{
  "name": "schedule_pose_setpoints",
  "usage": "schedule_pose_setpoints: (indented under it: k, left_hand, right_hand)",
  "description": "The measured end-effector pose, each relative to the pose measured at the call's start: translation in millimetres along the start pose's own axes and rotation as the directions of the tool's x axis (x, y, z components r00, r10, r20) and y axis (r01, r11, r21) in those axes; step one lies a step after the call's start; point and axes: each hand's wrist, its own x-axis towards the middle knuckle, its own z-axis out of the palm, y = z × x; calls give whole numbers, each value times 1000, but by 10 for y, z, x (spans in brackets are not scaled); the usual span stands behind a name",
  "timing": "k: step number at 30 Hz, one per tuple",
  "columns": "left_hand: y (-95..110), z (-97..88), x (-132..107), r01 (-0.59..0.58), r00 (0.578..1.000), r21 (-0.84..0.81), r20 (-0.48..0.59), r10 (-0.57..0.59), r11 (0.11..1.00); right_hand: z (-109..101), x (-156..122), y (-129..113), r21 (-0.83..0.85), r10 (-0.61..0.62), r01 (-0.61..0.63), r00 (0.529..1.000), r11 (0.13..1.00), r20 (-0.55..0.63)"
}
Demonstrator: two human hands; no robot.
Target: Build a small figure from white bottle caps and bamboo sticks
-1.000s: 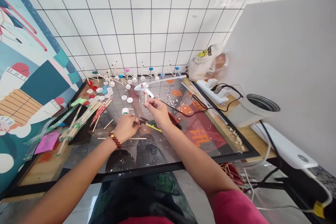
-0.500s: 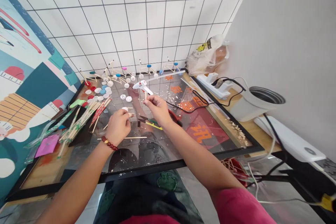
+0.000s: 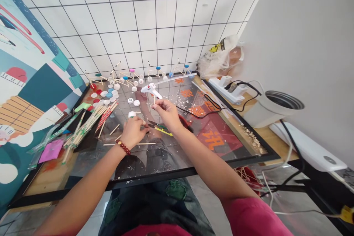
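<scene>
My right hand (image 3: 166, 114) is raised over the glass table top (image 3: 166, 155) and pinches a short wooden stick (image 3: 154, 100) upright between thumb and fingers. My left hand (image 3: 133, 131), with a red bead bracelet at the wrist, rests closed on the glass beside a pair of scissors (image 3: 159, 128); what its fingers hold is hidden. A white glue gun (image 3: 151, 90) lies just beyond my right hand. A long thin stick (image 3: 129, 143) lies on the glass under my left wrist.
A bundle of wooden sticks (image 3: 85, 123) and loose bottle caps (image 3: 106, 96) lie at the left. Stick-and-cap models (image 3: 132, 75) stand along the tiled wall. A power strip (image 3: 228, 90), black cable, white bin (image 3: 272, 108) and plastic bag (image 3: 221, 57) sit at the right.
My left hand lifted slightly and came back down on the glass near the scissors. My right hand stayed raised with the short stick. The view shifted a little.
</scene>
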Motion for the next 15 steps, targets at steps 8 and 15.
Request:
schedule_pose_setpoints:
  k: [8, 15]
  left_hand:
    - [5, -90, -63, -101, 969, -371, -248, 6, 923]
    - [-44, -161, -51, -69, 919, -911, -217, -330, 406]
  right_hand:
    - [6, -23, -41, -22, 45, -45, 999, 999, 16]
    - [45, -77, 15, -148, 138, -110, 972, 983, 190]
